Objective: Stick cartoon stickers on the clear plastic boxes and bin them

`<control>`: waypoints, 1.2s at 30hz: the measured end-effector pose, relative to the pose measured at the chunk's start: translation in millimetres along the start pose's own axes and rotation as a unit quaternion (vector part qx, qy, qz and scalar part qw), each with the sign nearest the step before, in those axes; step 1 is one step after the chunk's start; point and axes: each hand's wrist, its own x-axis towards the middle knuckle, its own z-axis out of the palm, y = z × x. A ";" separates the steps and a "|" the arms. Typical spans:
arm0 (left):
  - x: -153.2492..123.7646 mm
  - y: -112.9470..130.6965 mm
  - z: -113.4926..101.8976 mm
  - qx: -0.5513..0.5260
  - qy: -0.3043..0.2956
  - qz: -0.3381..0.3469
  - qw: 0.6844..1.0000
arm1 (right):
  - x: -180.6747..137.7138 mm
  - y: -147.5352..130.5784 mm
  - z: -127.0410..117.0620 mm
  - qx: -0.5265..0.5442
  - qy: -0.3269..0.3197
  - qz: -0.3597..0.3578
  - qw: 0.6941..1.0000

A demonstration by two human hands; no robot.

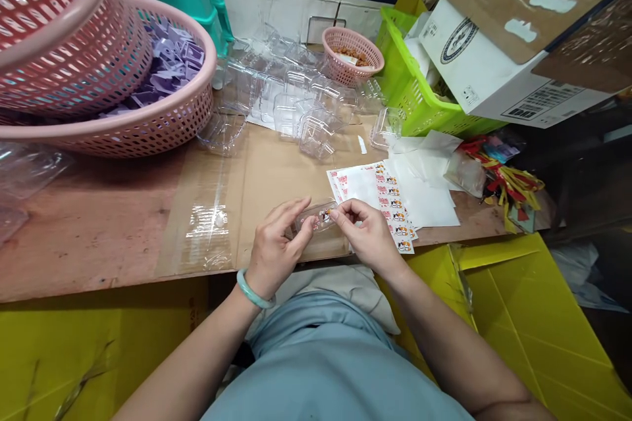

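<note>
My left hand (276, 243) steadies a small clear plastic box (323, 230) low over the cardboard near the table's front edge. Its thumb lies on a cat-picture sticker (324, 216) on the box's top face, while the fingers curl around the far side. At the sticker's right end, my right hand (368, 237) has thumb and forefinger pinched together. Whether the sticker is fully stuck down is too small to tell. Just right of the box lie sticker sheets (392, 200) with rows of cats and pink print, partly behind my right hand.
Clear plastic boxes (306, 105) are heaped behind. Pink baskets (168, 122) with purple pieces stand left; a small pink basket (353, 69) holds brown bits. White backing sheets (429, 197), a lime-green crate (419, 99), a carton (508, 79) and red-yellow ribbons (518, 184) are right.
</note>
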 end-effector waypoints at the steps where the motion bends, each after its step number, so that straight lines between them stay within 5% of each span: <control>1: -1.0 -1.1 -0.9 -0.010 -0.005 -0.008 1.000 | -1.2 -2.1 1.4 -0.011 0.006 -0.016 1.000; 11: -3.3 -11.6 -3.1 -0.074 0.002 -0.085 0.994 | -9.6 -20.8 17.7 -0.057 0.017 -0.100 0.993; 22: -1.4 -11.9 -6.4 -0.098 -0.024 -0.100 0.990 | -4.6 -21.8 12.8 -0.020 0.020 -0.023 0.999; 29: -0.5 -12.5 -7.8 -0.084 -0.020 -0.087 0.992 | -9.9 -43.7 25.9 -0.085 0.011 -0.091 0.992; 36: -0.9 -14.4 -8.5 -0.108 -0.035 -0.109 0.988 | -0.8 -22.3 11.0 -0.038 0.030 0.008 0.999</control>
